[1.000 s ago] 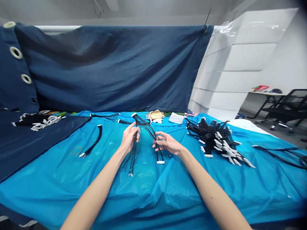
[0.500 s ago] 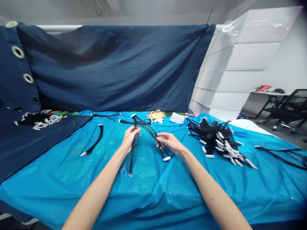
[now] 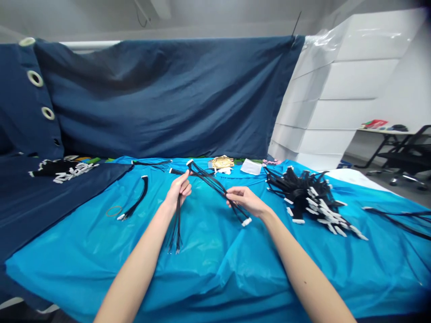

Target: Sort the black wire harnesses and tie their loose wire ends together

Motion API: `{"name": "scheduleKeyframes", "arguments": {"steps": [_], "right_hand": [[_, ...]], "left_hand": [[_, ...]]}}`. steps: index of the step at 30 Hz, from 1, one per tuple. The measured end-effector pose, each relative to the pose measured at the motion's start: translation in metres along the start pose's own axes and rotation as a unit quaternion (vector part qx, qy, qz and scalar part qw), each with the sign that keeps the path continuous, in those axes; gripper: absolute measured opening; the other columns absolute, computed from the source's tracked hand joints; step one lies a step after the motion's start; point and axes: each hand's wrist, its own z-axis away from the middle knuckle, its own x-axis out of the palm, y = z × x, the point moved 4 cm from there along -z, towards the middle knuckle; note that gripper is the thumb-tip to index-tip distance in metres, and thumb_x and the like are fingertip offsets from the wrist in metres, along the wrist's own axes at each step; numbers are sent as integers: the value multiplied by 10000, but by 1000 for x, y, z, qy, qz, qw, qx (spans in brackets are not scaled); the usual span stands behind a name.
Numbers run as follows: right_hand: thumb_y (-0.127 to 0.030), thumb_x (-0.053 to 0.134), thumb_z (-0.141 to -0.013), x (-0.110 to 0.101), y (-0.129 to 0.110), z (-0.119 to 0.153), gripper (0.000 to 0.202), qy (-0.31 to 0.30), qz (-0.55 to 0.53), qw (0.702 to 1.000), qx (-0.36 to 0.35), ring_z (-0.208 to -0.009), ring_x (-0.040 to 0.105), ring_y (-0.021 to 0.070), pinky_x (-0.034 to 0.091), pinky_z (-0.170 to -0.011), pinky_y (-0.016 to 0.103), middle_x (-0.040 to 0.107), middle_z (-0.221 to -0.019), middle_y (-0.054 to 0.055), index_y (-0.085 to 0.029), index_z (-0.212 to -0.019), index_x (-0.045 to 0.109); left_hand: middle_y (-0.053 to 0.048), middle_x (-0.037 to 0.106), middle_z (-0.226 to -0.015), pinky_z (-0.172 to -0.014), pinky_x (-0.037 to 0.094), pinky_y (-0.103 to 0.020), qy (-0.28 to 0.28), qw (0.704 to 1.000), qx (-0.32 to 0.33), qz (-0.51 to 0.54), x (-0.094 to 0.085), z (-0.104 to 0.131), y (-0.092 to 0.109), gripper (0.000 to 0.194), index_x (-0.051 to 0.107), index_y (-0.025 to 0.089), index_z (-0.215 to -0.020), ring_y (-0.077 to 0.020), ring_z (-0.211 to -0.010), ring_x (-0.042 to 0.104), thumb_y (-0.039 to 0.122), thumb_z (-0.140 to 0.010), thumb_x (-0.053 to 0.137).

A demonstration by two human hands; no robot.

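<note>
A black wire harness (image 3: 210, 180) with white connectors hangs between my two hands over the blue sheet. My left hand (image 3: 179, 189) is closed around its wires just below the upper connector (image 3: 190, 162). Some loose wire ends (image 3: 175, 235) dangle beneath that hand. My right hand (image 3: 247, 202) pinches the other branch between thumb and fingers, close to a white end connector (image 3: 247, 222). To the left, another short black harness (image 3: 138, 199) lies on the sheet, beside a thin rubber band (image 3: 114, 211).
A heap of black harnesses (image 3: 306, 197) lies to the right, a smaller pile (image 3: 63, 169) on the dark cloth at left. Loose cables (image 3: 400, 217) sit far right. A gold packet (image 3: 222, 162) and white packet (image 3: 251, 167) rest behind. White boxes (image 3: 340, 103) stand at back right.
My left hand has shifted slightly left and down and the loose wires now hang clear below it. My right hand has moved a little right with its wire branch.
</note>
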Motion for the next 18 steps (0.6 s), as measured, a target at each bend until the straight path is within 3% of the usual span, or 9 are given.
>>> {"name": "scheduleKeyframes", "arguments": {"steps": [4,6,10,14,18], "right_hand": [[-401,703,-642,12,0,5,339,-98,36,994,22,-618,596,127,413,-526,202,643,-699,65,-114,-772,578],[-407,703,-638,16,2,6,338,-117,46,992,32,-625,598,130,432,-541,214,640,-705,62,-119,-765,579],[-444,680,-655,19,9,4,359,-126,54,989,49,-655,608,132,437,-546,203,630,-703,45,-132,-786,561],[-461,660,-674,20,16,1,374,-128,63,988,51,-657,607,121,419,-532,181,632,-730,46,-134,-814,547],[-487,631,-696,19,20,0,381,-122,69,989,54,-648,600,114,402,-521,175,629,-744,46,-133,-811,546]], "left_hand": [[122,207,-341,-335,142,-159,-11,999,26,-23,-2,1,2,241,588,144,-863,-17,-284,192,260,-678,692],[123,195,-338,-337,147,-158,-29,999,12,5,-1,2,1,238,600,144,-913,-16,-285,176,221,-698,669],[108,208,-367,-361,214,-142,-65,993,-22,100,3,3,-3,144,604,136,-868,-15,-322,217,143,-725,623],[58,373,-509,-419,323,-147,-82,988,-25,132,9,3,-4,86,583,130,-804,-31,-449,390,145,-730,624],[-16,527,-704,-555,437,-181,-65,991,-22,118,10,1,-5,39,586,113,-807,-70,-623,516,131,-784,561]]}}
